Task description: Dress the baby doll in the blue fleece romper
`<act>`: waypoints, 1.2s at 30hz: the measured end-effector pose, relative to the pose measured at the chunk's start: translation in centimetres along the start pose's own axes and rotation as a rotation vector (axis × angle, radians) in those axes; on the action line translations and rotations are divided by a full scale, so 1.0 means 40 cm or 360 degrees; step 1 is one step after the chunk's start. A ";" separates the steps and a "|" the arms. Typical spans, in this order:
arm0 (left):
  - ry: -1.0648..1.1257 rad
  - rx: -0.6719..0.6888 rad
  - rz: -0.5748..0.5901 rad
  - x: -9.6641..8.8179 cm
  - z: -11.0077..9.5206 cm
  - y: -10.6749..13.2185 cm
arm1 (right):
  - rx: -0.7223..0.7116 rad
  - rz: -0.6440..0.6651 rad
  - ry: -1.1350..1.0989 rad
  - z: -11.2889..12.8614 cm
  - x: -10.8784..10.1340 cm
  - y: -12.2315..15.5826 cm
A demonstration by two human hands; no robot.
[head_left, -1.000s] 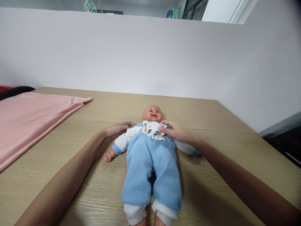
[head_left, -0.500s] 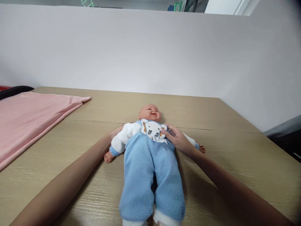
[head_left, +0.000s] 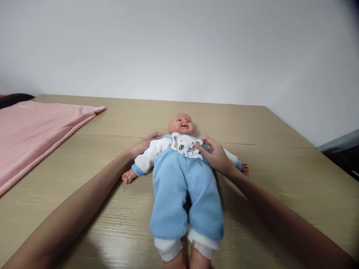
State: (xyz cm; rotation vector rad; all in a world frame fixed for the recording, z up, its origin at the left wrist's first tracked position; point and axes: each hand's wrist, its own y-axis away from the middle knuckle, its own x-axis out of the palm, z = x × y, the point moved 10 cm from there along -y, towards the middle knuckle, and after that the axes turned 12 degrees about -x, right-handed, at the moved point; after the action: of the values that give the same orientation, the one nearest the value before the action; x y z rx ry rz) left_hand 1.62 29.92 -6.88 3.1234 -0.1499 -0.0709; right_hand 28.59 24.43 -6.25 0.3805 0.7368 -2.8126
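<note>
A baby doll in blue fleece overalls lies on its back on the wooden table. Its head points away from me, its white-sleeved arms are spread, and an elephant patch covers the chest. My left hand lies alongside the doll's arm on the left, fingers stretched toward the shoulder; the sleeve hides part of it. On the other side, my right hand grips the doll at the upper chest and shoulder, thumb on the edge of the patch. Its other fingers are bent around the doll's side.
A pink cloth is spread over the table's left part. Behind the table rises a pale wall. Something black shows at the far left edge, and a dark object stands beyond the right edge.
My view has tilted down, so the doll's bare lower legs now show. The left hand's fingers have come into sight by the shoulder. The right hand keeps its hold on the doll.
</note>
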 end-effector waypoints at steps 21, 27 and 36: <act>-0.0226 -0.0136 0.0227 -0.013 0.044 -0.028 | -0.0203 -0.0356 0.0476 0.015 -0.054 0.030; -0.0686 0.0507 0.0257 0.089 -0.172 0.069 | -0.0265 -0.0118 0.0899 0.085 -0.116 0.081; -0.1837 0.0872 0.0769 0.528 -0.188 0.096 | -0.0116 0.0179 0.1394 0.027 -0.327 0.197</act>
State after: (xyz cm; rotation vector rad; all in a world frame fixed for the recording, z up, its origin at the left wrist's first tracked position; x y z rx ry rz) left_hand 22.61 24.18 -0.25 2.8814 -1.0301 -2.0516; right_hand 42.82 18.93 -4.98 1.6216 0.9058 -2.4215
